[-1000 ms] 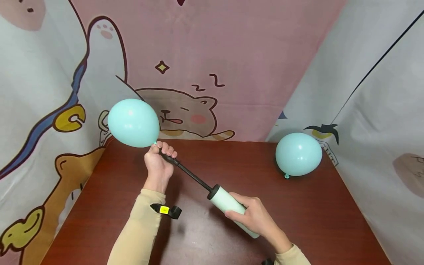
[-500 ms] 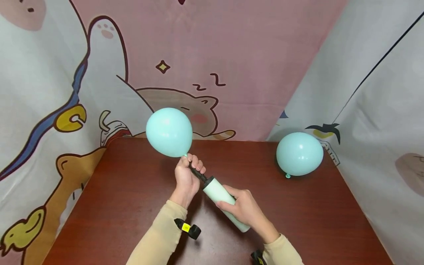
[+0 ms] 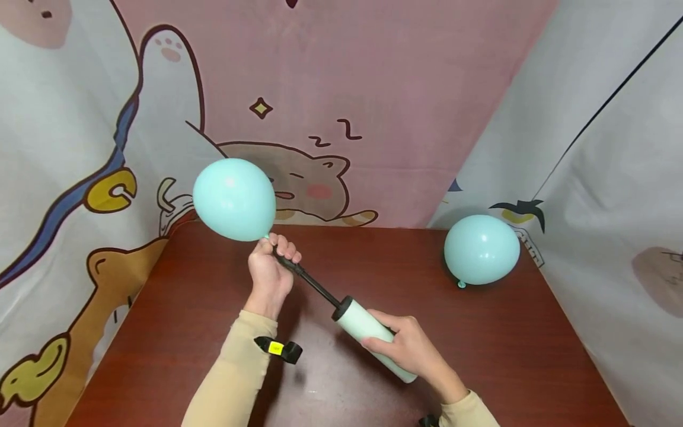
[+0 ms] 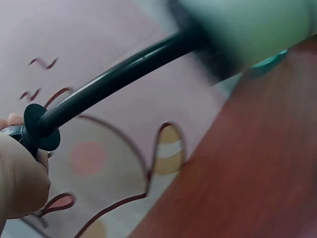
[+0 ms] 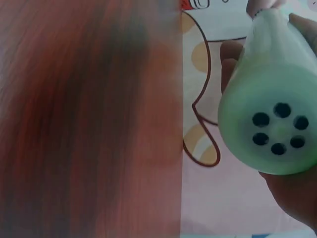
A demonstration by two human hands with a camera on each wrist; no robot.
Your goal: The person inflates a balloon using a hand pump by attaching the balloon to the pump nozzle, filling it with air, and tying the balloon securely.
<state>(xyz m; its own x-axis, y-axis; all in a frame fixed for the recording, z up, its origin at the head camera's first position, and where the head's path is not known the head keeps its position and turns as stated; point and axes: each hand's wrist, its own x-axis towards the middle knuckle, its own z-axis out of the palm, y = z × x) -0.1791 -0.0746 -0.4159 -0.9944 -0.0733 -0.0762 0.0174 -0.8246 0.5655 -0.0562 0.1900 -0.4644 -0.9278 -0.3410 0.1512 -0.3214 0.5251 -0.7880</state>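
Note:
A pale green balloon pump (image 3: pixel 370 332) slants over the table, its black rod (image 3: pixel 320 287) drawn well out of the barrel. My left hand (image 3: pixel 271 270) grips the pump's black nozzle end and pinches the neck of an inflated turquoise balloon (image 3: pixel 233 200). That balloon stands up and left of the hand. My right hand (image 3: pixel 408 347) is wrapped round the pale barrel. In the right wrist view the barrel's end (image 5: pixel 281 129) shows a ring of several dark holes. The left wrist view shows the rod (image 4: pixel 119 77) running from the left hand (image 4: pixel 22 176) to the blurred barrel.
A second inflated turquoise balloon (image 3: pixel 482 249), tied off at its neck, rests at the table's back right corner. The brown table (image 3: pixel 480 356) meets a pink and white cartoon-print cloth (image 3: pixel 405 118) behind and at the sides.
Half a second ago the left hand and balloon moved in toward the barrel, hiding most of the rod. Now they are back up and left, with the rod drawn out again.

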